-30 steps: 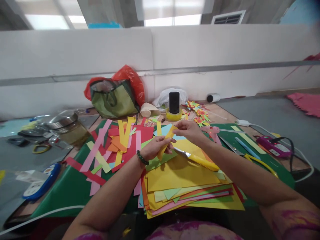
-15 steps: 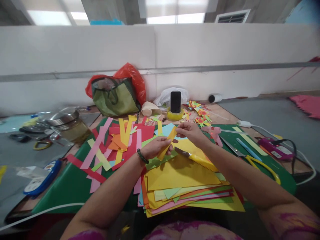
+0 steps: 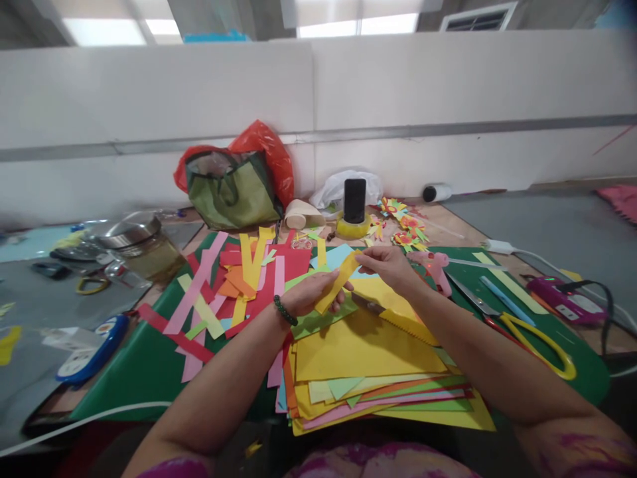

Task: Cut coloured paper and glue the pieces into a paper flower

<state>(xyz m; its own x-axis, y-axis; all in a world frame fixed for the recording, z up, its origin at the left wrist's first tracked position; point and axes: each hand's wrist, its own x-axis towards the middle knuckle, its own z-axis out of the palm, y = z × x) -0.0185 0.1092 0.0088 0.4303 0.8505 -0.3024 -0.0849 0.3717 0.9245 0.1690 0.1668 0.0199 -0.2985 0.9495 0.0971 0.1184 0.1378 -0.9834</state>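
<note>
Behind our green mat (image 3: 124, 375) stands a white partition (image 3: 199, 89); our left hand (image 3: 312, 292) holds a yellow strip (image 3: 340, 283) by its lower part, our right hand (image 3: 391, 265) pinches its upper end, above the mat's middle; we seem to be shaping this strip, and the next move probably calls for a steady left hold and a light right pinch; beneath, a yellow-handled cutter (image 3: 407, 326) lies on a paper stack (image 3: 365, 357) by the mat's near edge; loose strips (image 3: 198, 282) crowd its left half, scissors (image 3: 490, 311) its right edge.

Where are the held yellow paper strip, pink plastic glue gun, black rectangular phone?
Yellow paper strip (image 3: 342, 279), head view: middle stretch.
Pink plastic glue gun (image 3: 434, 265), head view: body.
Black rectangular phone (image 3: 354, 200), head view: dark screen.
</note>
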